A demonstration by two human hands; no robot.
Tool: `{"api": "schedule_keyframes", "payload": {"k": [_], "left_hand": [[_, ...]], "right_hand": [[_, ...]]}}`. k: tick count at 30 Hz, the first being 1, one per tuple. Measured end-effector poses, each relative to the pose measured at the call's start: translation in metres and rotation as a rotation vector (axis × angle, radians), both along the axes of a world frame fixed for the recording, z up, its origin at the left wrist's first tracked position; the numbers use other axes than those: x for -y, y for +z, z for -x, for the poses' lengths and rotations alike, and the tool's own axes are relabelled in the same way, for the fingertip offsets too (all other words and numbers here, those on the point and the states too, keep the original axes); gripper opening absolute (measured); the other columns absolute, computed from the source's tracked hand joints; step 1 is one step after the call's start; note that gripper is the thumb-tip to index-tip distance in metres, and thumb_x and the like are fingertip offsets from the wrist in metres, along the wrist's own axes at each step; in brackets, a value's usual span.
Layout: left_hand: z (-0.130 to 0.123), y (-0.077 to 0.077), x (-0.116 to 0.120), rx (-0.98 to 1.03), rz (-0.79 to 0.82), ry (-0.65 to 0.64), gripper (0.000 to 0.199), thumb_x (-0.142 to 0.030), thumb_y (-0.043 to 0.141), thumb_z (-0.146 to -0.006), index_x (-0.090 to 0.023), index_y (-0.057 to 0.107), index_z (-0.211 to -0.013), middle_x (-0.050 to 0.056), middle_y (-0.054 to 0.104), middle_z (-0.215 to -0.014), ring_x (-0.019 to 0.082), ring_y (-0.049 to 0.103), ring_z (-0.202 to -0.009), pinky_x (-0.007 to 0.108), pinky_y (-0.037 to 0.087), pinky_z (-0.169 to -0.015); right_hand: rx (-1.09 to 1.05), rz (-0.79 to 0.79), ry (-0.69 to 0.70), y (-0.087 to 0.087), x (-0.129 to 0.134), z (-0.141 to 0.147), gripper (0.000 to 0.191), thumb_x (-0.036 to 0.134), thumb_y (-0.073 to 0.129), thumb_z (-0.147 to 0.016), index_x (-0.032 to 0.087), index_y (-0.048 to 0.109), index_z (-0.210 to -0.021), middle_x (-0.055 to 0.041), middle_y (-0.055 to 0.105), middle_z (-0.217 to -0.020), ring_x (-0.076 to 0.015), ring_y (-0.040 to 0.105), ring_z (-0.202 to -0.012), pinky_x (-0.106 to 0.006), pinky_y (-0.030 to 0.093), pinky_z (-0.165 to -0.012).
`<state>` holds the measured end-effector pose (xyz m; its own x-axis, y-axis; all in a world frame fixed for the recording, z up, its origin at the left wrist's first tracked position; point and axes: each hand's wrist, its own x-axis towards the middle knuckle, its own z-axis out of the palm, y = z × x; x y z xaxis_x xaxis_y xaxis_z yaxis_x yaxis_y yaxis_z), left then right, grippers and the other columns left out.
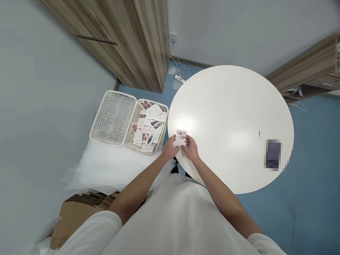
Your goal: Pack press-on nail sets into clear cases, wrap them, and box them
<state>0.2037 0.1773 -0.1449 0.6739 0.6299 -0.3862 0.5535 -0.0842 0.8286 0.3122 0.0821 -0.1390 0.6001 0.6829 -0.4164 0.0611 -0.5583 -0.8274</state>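
Note:
At the left edge of the round white table point(233, 106), I hold a small white card printed with pinkish, nail-like ovals point(181, 134) between both hands. My left hand point(170, 148) is closed on its left side, and my right hand point(190, 147) is closed on its right side. A plain white part point(179, 142) shows below the ovals; I cannot tell whether it is a second card or a fold. Left of my hands, a white plastic basket point(166, 112) holds many loose cards point(148, 129), some with coloured ovals and some with text.
Beside it, another white basket point(91, 131) contains clear plastic cases point(115, 113). Both stand by white wrapping sheets point(106, 166), with cardboard point(71, 219) below. A blurred dark object point(273, 154) lies at the table's right. A wooden cabinet point(127, 39) and a power strip point(180, 78) are behind.

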Motion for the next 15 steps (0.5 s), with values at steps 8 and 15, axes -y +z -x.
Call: {"api": "schedule_keyframes", "payload": {"k": [8,15], "left_hand": [[0.009,0.004,0.008,-0.016,-0.031,0.027,0.063,-0.018,0.050,-0.072,-0.016,0.032,-0.132,0.012,0.042,-0.131,0.023,0.046,-0.116,0.038,0.037,-0.098],[0.019,0.015,0.045,-0.044,-0.043,0.132,0.059,-0.021,0.050,-0.074,-0.015,0.035,-0.131,0.012,0.044,-0.130,0.022,0.047,-0.115,0.036,0.038,-0.097]], "right_hand": [[-0.008,-0.021,-0.021,0.002,0.025,-0.002,0.057,0.023,0.055,-0.069,0.022,0.039,-0.123,-0.0094,0.046,-0.119,-0.0169,0.052,-0.095,-0.036,0.047,-0.083],[-0.057,-0.054,0.031,0.014,0.057,-0.016,0.050,0.026,0.053,-0.070,0.022,0.043,-0.118,-0.0084,0.048,-0.118,-0.0149,0.055,-0.087,-0.035,0.047,-0.082]]}}
